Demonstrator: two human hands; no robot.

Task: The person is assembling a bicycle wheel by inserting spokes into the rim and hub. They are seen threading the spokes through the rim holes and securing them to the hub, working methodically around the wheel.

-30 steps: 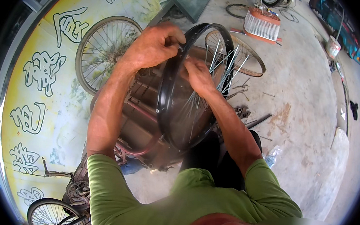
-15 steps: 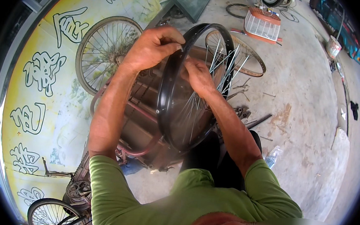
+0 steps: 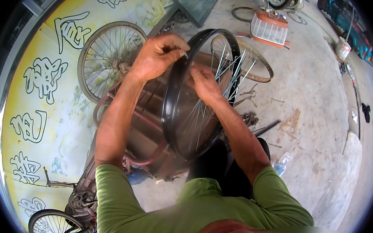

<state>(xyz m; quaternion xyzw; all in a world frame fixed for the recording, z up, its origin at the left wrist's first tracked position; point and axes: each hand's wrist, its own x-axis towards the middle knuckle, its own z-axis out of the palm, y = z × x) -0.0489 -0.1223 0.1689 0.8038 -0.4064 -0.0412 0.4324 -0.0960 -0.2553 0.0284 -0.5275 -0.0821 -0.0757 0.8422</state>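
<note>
A black bicycle rim [image 3: 169, 102] stands upright before me, with loose silvery spokes [image 3: 245, 71] fanning out through its inside. At its upper left, my left hand [image 3: 154, 57] is closed in a pinch, thumb and forefinger against the rim's outer face; anything between them is too small to make out. My right hand [image 3: 207, 84] reaches inside the ring from the other side, its fingers closed close to the rim's inner wall. The fingertips are partly hidden by the rim, so what they hold does not show. Several spokes pass beside this hand.
Behind the rim lies brown cardboard [image 3: 150, 110] with a reddish bicycle frame [image 3: 149, 159]. An old wheel [image 3: 113, 60] leans on the yellow painted panel [image 3: 61, 145] at left. A rusty bare rim [image 3: 262, 72] and a white-and-orange basket [image 3: 268, 29] lie beyond.
The far part of the scene, along with rim and hands, sits slightly lower in the picture. Both hands keep almost the same hold at the rim.
</note>
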